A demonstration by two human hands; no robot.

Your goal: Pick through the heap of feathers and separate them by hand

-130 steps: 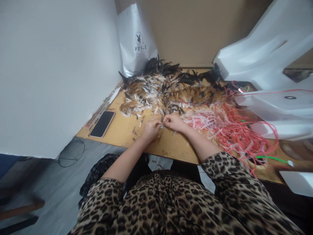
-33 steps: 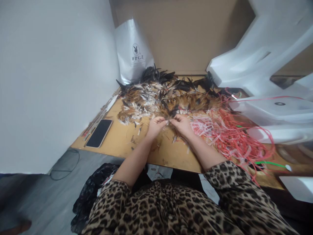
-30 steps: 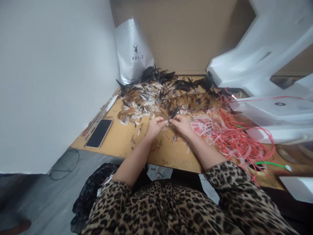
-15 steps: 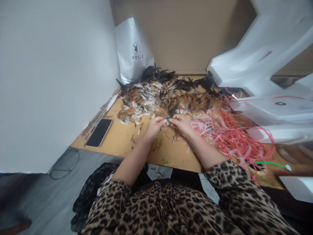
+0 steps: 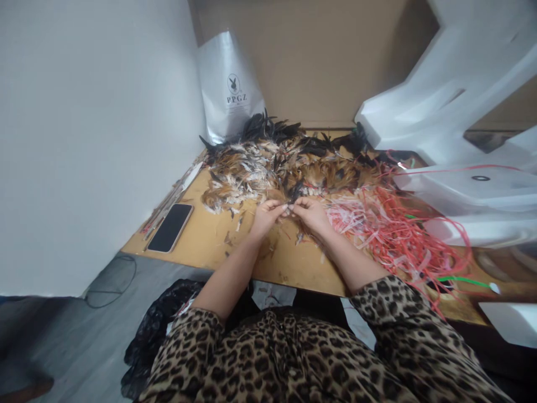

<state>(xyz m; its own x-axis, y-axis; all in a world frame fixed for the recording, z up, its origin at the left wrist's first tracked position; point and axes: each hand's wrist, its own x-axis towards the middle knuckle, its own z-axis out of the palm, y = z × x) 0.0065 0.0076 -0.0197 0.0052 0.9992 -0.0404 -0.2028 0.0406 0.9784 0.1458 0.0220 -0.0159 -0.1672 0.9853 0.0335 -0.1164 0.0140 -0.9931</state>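
My left hand (image 5: pixel 268 215) and my right hand (image 5: pixel 309 214) meet over the front of the table (image 5: pixel 201 235), fingertips almost touching. Both are closed in a pinch on a small bunch of feathers (image 5: pixel 295 191), whose dark tips point away from me; its lower end is mostly hidden by my fingers. Just beyond lies a wide heap of brown, white and black feathers (image 5: pixel 251 168). To the right of my right hand spreads a tangle of pink and red plastic strips (image 5: pixel 390 229).
A silver-white bag (image 5: pixel 230 84) stands at the back left against the wall. A phone (image 5: pixel 170 228) and thin sticks (image 5: pixel 176 190) lie along the left edge. Large white moulded pieces (image 5: pixel 453 101) crowd the right side. A black plastic bag (image 5: pixel 155 324) sits below on the floor.
Both hands stay in the same place, with only slight finger movement. The dark feather tips beyond the fingers show a little more now.
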